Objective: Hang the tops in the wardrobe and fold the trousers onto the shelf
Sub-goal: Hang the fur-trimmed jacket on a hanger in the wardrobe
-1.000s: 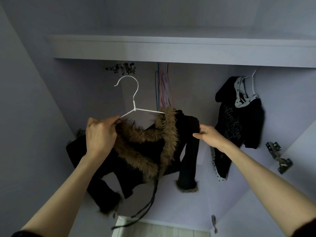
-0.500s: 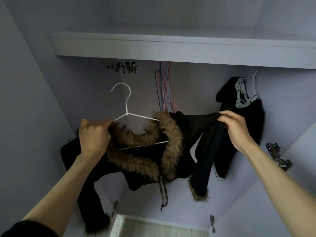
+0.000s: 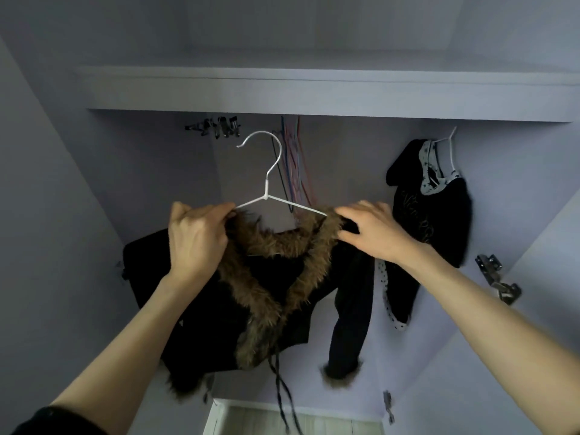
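The black fur-trimmed top [image 3: 270, 277] is hanging between the two hands, draped on a white wire hanger [image 3: 266, 196] that is being held up inside the wardrobe, below the shelf [image 3: 314, 89]. The left hand [image 3: 196, 240] is gripping the top's shoulder together with the hanger's left arm, fingers curled round both. The right hand [image 3: 370, 230] is resting on the opposite shoulder with its fingers extended and only loosely bent, pressing the fur collar toward the hanger's right end; whether the thumb is pinching cloth underneath is hard to tell from this angle.

The top is looking soft and floppy, with some weight in it: the body and both sleeves are sagging well below the hands, and a drawstring is dangling lower still. The fur trim is probably bulky and a little slippery on thin wire, so the shoulder is likely to slide off unless it is seated over the hanger's end. The best holds appear to be the shoulder seams just beside each hand, then the hanger's neck above the hands for lifting the hook to the rail, which is hidden behind the shelf edge.

Counted: one top in hand, one hanger carrying it, and one dark top [image 3: 430, 208] hanging already beyond the right hand on its own white hanger. Above the hands a bunch of coloured empty hangers [image 3: 293, 158] is hanging, too tangled to count. Above the left hand, a cluster of clips [image 3: 216, 128]. No trousers are showing.
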Demonstrator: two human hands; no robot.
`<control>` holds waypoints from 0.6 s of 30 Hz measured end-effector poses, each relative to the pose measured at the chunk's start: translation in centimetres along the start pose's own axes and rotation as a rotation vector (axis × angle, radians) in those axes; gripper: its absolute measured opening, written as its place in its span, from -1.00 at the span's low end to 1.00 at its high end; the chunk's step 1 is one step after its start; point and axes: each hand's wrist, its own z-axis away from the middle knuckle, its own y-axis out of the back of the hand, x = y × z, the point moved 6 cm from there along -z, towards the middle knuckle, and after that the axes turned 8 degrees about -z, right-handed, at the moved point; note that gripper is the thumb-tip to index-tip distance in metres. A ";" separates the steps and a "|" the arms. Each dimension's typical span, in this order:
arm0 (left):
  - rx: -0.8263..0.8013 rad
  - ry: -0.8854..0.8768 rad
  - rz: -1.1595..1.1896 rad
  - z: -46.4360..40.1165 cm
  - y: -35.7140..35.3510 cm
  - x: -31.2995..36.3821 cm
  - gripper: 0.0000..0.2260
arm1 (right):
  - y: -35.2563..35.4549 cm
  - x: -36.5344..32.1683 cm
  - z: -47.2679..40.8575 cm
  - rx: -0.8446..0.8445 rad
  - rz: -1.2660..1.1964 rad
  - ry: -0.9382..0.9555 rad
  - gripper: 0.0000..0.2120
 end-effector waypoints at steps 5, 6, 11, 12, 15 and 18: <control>0.006 0.037 0.113 0.3 0.3 0.2 -0.76 | 0.2 -2.9 -0.4 0.077 -0.319 0.061 -0.90; 0.005 0.044 0.130 0.4 0.3 0.1 -0.77 | 0.2 -3.3 -0.6 0.072 -0.284 0.087 -0.90; -0.049 -0.050 0.138 0.9 -0.3 2.0 -0.76 | -0.9 -5.5 -1.0 -0.076 -0.452 0.055 -0.88; -0.076 -0.081 0.147 1.1 -0.6 2.7 -0.76 | -1.5 -6.1 -1.0 -0.124 -0.568 0.030 -0.86; -0.116 -0.123 0.188 1.4 -1.4 3.2 -0.83 | -2.4 -6.7 -0.9 -0.166 -0.711 -0.052 -0.79; -0.186 -0.014 0.172 2.6 -2.3 0.5 -0.62 | -2.1 -5.1 -0.4 -0.085 -0.689 -0.114 -0.80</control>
